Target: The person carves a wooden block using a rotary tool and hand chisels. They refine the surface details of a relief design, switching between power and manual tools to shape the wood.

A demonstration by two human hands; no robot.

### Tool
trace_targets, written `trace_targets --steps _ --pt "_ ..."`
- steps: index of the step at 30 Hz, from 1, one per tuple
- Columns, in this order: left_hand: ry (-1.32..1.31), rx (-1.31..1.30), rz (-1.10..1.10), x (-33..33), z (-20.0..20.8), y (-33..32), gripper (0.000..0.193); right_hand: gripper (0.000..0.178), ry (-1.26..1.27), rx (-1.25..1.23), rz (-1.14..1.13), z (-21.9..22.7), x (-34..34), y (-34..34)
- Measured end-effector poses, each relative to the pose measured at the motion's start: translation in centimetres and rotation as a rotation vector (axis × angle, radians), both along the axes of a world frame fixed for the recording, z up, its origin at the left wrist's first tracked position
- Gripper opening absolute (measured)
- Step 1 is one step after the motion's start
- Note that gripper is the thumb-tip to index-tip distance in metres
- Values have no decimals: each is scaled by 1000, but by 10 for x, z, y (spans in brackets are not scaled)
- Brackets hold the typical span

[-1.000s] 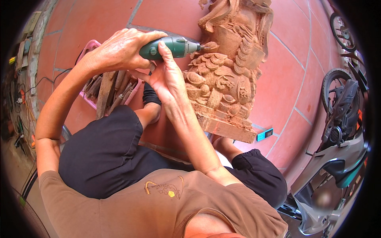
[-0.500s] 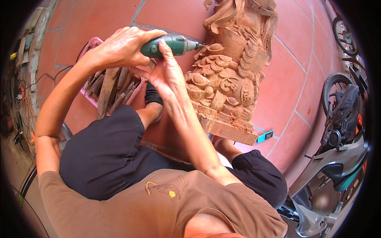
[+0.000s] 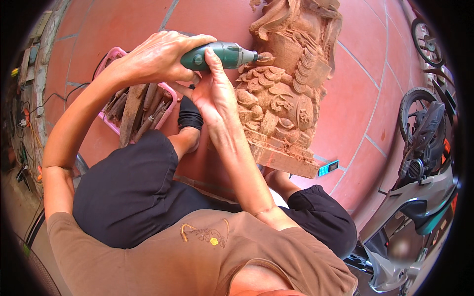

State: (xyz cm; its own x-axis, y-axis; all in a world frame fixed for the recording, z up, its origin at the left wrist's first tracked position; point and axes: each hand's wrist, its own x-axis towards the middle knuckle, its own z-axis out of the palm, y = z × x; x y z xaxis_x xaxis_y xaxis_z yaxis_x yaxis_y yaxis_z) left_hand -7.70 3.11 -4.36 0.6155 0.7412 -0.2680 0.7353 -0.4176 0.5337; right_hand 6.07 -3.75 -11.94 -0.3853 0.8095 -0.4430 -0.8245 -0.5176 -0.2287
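A dark green rotary tool (image 3: 223, 55) with a grey nose lies level between my hands. My left hand (image 3: 160, 56) wraps round its rear end from the left. My right hand (image 3: 216, 93) comes up from below, its thumb laid along the tool's side; part of its fingers is hidden behind the tool. The tool's tip points right, at an ingot-shaped bump on a brown wood carving (image 3: 284, 93). Whether the bit touches the wood I cannot tell. Coins, ingots and folds of cloth in relief cover the carving, which lies on its back on the floor.
A pink basket (image 3: 174, 101) of wooden-handled tools stands left of my leg. A blue keypad phone (image 3: 328, 168) sits by the carving's base. Red tiles (image 3: 360, 108) make up the floor. A grey motorbike (image 3: 429, 197) stands at right, and cables (image 3: 54, 96) run along the left.
Both hands have shifted slightly right with the rotary tool, bringing its nose closer over the ingot-shaped bump. My left foot has moved a little. The grip looks the same.
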Motion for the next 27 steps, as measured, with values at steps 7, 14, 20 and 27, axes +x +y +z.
trace_targets --steps 7,14,20,27 --pt "9 36 -13 6 -2 2 77 55 4 -4 -24 0 6 3" --pt "19 18 -8 3 -3 1 75 55 11 2 2 -1 5 0" --pt "-8 6 -16 0 1 -2 74 54 33 -11 19 -3 1 -2" --pt "-38 10 13 -6 -1 -5 69 52 26 -20 9 -5 -6 -5"
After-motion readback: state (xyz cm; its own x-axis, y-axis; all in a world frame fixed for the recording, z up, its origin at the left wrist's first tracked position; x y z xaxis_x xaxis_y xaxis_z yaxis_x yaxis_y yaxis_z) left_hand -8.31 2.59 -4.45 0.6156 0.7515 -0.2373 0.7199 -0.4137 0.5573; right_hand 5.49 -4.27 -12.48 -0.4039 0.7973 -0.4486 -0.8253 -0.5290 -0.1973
